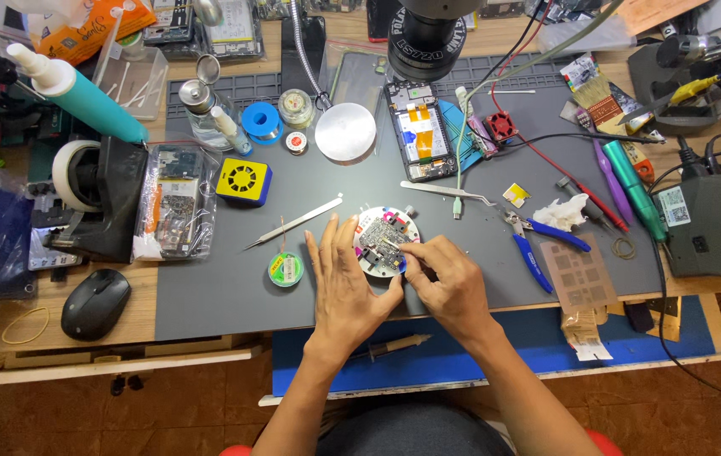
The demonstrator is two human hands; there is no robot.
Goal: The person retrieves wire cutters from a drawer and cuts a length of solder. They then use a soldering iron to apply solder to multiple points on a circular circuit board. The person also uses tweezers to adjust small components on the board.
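- Here, at the centre of the frame, a round white fixture [386, 241] carrying a small dark circuit board [380, 240] lies on the grey work mat [234, 287].
- The left hand [345, 283] lies just left of the fixture, fingers spread and pointing up the frame, its thumb against the fixture's lower rim; it grasps nothing.
- The right hand [447, 279] comes in from the lower right, thumb and forefinger pinched together over the board's right edge; whether something tiny sits between them cannot be told.
- Left of the hands lie straight silver tweezers [293, 224] and a small green solder spool [285, 269].
- Right of the hands lie blue-handled cutters [538, 245], with a second pair of curved tweezers [445, 192] above them.
- Towards the top centre, an opened phone [420, 133] with an orange ribbon cable lies under a black microscope lens [425, 38].
- A yellow and blue square fan [243, 181] sits in the upper left of the mat.
- A black computer mouse [95, 303] rests at the lower left, off the mat.
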